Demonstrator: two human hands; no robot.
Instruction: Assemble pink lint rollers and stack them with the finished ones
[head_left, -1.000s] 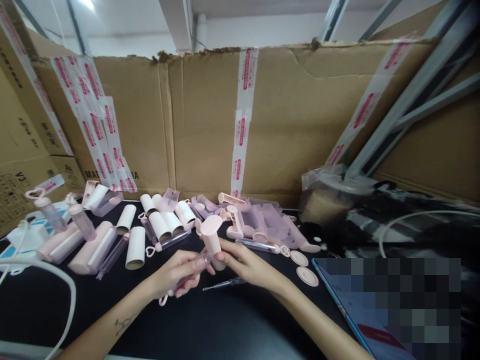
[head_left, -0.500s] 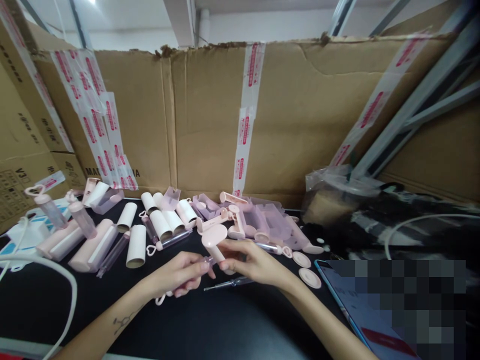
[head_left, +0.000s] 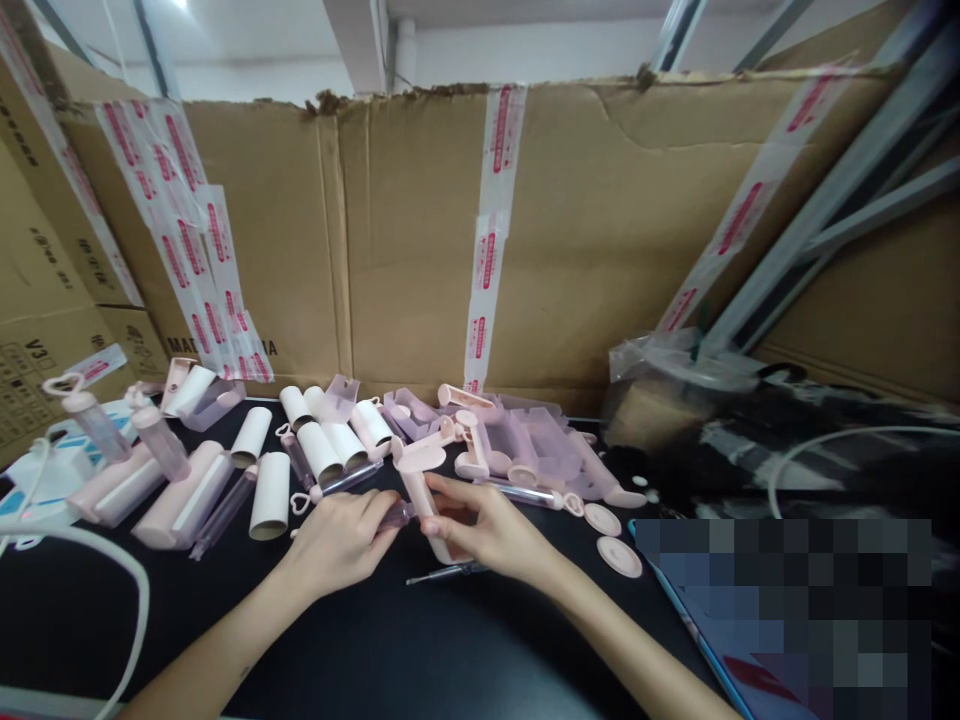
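Observation:
My right hand (head_left: pixel 499 525) grips a pale pink plastic holder (head_left: pixel 421 490) with a rounded end plate at its top, tilted over the black table. My left hand (head_left: pixel 337 540), back turned up, has its fingers closed round a small translucent purple tube (head_left: pixel 397 514); most of the tube is hidden by the fingers. The tube's end is right by the holder's side, and whether they touch I cannot tell. Just below the holder lies a thin screwdriver (head_left: pixel 439 575). Behind my hands rests a clear tube with a heart-shaped loop (head_left: pixel 330 488).
White paper rolls (head_left: pixel 268 495) and pink lint-roller-like cylinders (head_left: pixel 184 495) lie to the left. Translucent purple covers (head_left: pixel 536 445) are piled at the back. Round pink caps (head_left: pixel 619 557) and a phone (head_left: pixel 697 630) are on the right. A cardboard wall (head_left: pixel 405 240) closes off the back.
My left hand has rolled over, so its back now faces up, and shifted slightly left. The pink holder has tipped, showing more of its length below the end plate.

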